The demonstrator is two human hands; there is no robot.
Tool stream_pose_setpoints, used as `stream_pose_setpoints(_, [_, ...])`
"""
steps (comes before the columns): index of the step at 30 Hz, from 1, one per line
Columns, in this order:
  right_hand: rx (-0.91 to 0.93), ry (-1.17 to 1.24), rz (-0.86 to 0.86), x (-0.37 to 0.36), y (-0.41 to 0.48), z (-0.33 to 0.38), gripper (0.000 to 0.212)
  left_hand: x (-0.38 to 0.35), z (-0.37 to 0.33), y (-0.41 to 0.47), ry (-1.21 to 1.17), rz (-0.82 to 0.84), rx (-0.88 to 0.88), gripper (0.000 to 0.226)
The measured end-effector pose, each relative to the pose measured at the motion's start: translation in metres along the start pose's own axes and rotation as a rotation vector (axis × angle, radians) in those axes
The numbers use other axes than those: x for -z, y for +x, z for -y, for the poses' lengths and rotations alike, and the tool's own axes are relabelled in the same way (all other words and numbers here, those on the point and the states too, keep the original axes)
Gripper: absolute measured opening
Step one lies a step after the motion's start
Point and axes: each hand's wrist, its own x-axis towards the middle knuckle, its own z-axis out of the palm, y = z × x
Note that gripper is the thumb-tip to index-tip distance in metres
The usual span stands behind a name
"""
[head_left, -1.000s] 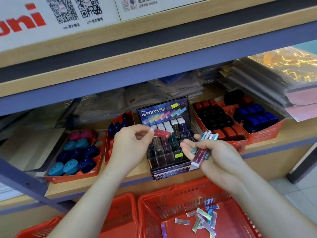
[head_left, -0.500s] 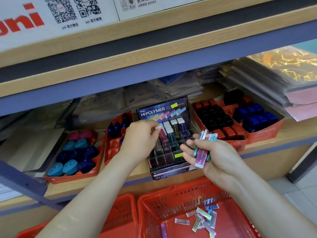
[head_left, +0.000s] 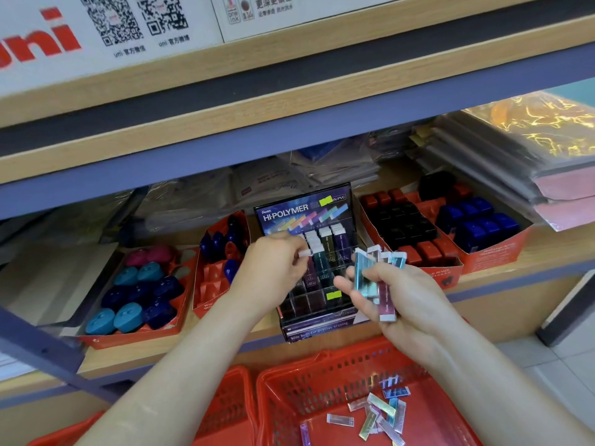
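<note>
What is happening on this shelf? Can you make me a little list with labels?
Place: shop shelf
Left hand: pinches one slim eraser by its white end, over the display box
Right hand: holds a bunch of erasers, fanned out
Display box: black, reads HI-POLYMER, erasers standing in its back slots
Red basket: below the shelf, with loose erasers lying inside
Red tray: left of the box, holds teal, blue and pink items
</note>
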Motion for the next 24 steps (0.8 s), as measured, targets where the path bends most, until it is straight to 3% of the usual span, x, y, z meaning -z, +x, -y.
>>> stream_pose_setpoints(6, [0.02,-0.053,0.005,0.003,0.003,-0.004,0.019,-0.01,0.004,-0.002,0.024,-0.006,-0.007,0.014])
stream_pose_setpoints(11, [0.058,-0.135,0.013,0.006,0.007,-0.007,0.026,-0.006,-0.003,-0.005,-0.084,-0.039,0.105,0.025])
stream_pose_setpoints(14, [0.068,-0.171,-0.005,0.006,0.009,-0.008,0.026,0.01,-0.021,-0.012,-0.46,-0.076,0.289,0.012])
stream_pose_setpoints(17, [0.044,-0.171,0.048,0.005,0.007,-0.008,0.028,0.021,-0.036,-0.027,-1.015,0.099,0.361,0.021])
stream_pose_setpoints(19, [0.016,-0.168,0.1,0.005,0.006,-0.008,0.029,0.019,-0.037,-0.035,-1.124,0.171,0.32,0.029])
stream_pose_setpoints(24, [-0.089,-0.225,0.248,0.005,0.002,-0.007,0.014,0.016,-0.025,-0.042,-1.218,0.096,0.351,0.024])
